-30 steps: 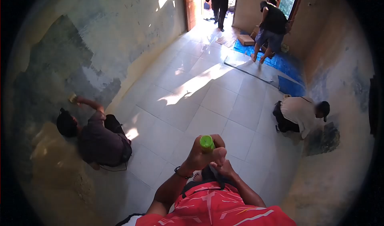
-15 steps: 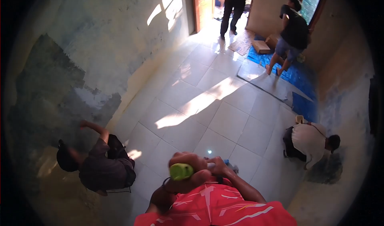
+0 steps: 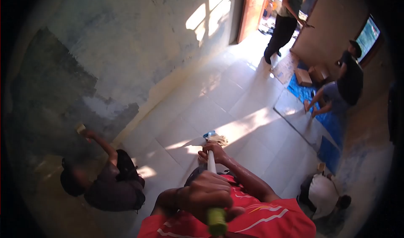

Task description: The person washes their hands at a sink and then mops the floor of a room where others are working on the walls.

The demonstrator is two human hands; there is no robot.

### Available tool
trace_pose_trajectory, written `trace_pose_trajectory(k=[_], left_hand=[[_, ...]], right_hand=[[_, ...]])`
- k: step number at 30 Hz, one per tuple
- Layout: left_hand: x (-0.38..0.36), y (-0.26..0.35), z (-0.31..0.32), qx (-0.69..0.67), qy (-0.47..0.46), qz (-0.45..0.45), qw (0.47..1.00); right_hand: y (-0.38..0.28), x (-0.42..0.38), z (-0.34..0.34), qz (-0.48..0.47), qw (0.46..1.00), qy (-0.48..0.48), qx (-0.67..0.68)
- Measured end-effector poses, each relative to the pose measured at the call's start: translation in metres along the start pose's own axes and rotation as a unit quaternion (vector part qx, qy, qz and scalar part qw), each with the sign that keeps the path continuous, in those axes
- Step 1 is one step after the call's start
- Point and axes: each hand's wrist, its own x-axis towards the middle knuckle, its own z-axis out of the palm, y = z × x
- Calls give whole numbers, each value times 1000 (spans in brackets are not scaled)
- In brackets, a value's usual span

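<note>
A mop with a white handle (image 3: 211, 165) runs forward from my chest. My left hand (image 3: 209, 191) is wrapped round the upper handle, just ahead of its green end cap (image 3: 216, 222). Further down the handle, my right hand (image 3: 214, 152) grips it with curled fingers. Beyond that hand, the mop head (image 3: 219, 139), blue with pale strings, lies at the tiled floor beside a patch of sunlight. The handle's lower end is partly hidden behind my right hand.
At left, a crouching person (image 3: 111, 183) holds a pale block-like tool (image 3: 80, 128) at the patchy wall (image 3: 109, 69). Another person (image 3: 324, 194) crouches at right. One person (image 3: 351, 76) stands by cardboard boxes (image 3: 303, 77) on a blue tarp (image 3: 332, 126); another (image 3: 286, 23) is in the doorway.
The green handle end has moved down towards my chest, and my right hand has moved forward. The mop head now shows ahead of my hands. The view has shifted and turned.
</note>
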Motion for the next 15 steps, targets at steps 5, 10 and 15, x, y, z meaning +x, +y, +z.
trace_pose_trajectory(k=[5,10,15], left_hand=[[55,-82,-33,97,-52,-4,994],[71,-196,-57,204,-56,-92,973],[90,-302,-102,242,47,-160,956]], right_hand=[[38,91,-30,7,997,71,15],[82,135,-70,-59,993,76,67],[84,179,-185,-21,993,-22,114]])
